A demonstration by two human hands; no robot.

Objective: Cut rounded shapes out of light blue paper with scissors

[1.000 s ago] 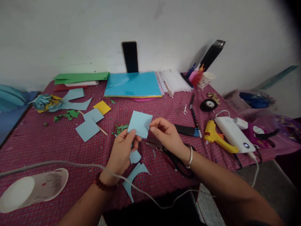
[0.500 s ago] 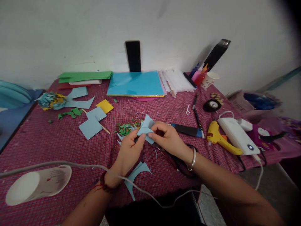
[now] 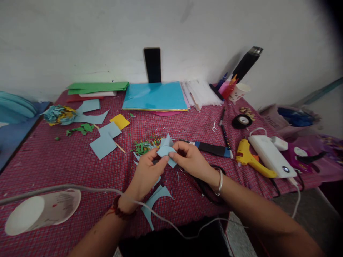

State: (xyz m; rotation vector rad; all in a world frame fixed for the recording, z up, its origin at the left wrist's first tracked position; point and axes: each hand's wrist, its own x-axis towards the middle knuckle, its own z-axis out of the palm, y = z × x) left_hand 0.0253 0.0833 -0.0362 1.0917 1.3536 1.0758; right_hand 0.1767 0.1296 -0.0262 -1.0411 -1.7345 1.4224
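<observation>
the left hand (image 3: 146, 171) and the right hand (image 3: 191, 160) meet over the middle of the counter (image 3: 53, 160), and both sets of fingers are pinched on one folded light blue paper piece (image 3: 167, 150), the left from its near left side, the right from its right edge. the paper is held just above the checked red cloth, a little nearer the person than a heap of green paper shreds (image 3: 143, 145). the near counter edge runs just below the wrists, with a bare strip of cloth to the left of the hands; the right edge drops away past the white power bank (image 3: 272, 155). how the paper is folded is hard to make out, since the fingers cover much of it. black scissors (image 3: 206, 185) lie under the right wrist and are mostly hidden by it. a curved blue offcut (image 3: 154, 201) lies on the cloth under the left forearm, and a grey cable (image 3: 80, 188) crosses that wrist. near the right hand lie a black and blue cutter (image 3: 211, 147) and a yellow glue gun (image 3: 250, 160). to the left lie blue paper squares (image 3: 104, 141); a white lamp head (image 3: 40, 212) sits at the near left corner. a stack of coloured sheets (image 3: 155, 95) lies by the wall.
</observation>
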